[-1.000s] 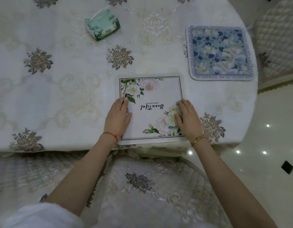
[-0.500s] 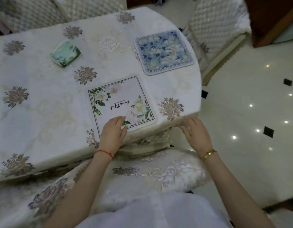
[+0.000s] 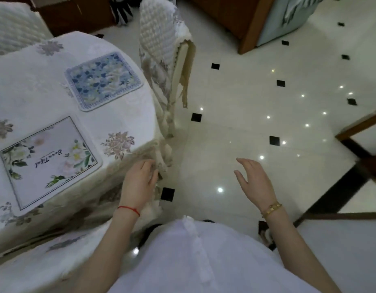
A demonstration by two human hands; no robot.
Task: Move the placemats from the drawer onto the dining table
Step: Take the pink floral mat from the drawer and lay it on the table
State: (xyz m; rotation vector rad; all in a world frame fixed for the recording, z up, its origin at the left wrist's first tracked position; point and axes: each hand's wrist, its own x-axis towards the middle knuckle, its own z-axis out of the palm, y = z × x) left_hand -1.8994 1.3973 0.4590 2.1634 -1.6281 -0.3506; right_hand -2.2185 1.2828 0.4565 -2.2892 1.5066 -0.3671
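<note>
Placemats: two lie flat on the dining table (image 3: pixel 35 85), well apart from both hands.
Left hand: the left hand (image 3: pixel 138 182) hangs just off the table's near right edge, fingers loosely bent, holding nothing; whether its fingertips brush the hanging tablecloth (image 3: pixel 123 144) I cannot tell.
Right hand: the right hand (image 3: pixel 254 182) is over the tiled floor (image 3: pixel 246 92), fingers spread and relaxed, holding nothing.
Near mat: the white floral placemat (image 3: pixel 50 161) sits at the table's near edge, its near left corner reaching to where the cloth begins to fall.
Far mat: the blue floral placemat (image 3: pixel 102 81) lies further in along the right edge, one corner close to the drop, just beside the quilted chair (image 3: pixel 159 39).
Drawer: not in view, so how many mats remain in it cannot be told.
Task stage: judged from the layout, two mats are delivered and the hands are free for another trip.
Risk, cloth: if the left hand catches the hanging cloth, a tug could drag the cloth and slide the near mat off the edge.
Risk, mat overhang: a brush from the body or sleeve against the near edge could knock that mat's corner askew.
Risk, floor: the glossy tiles look slippery for a hurried turn.
</note>
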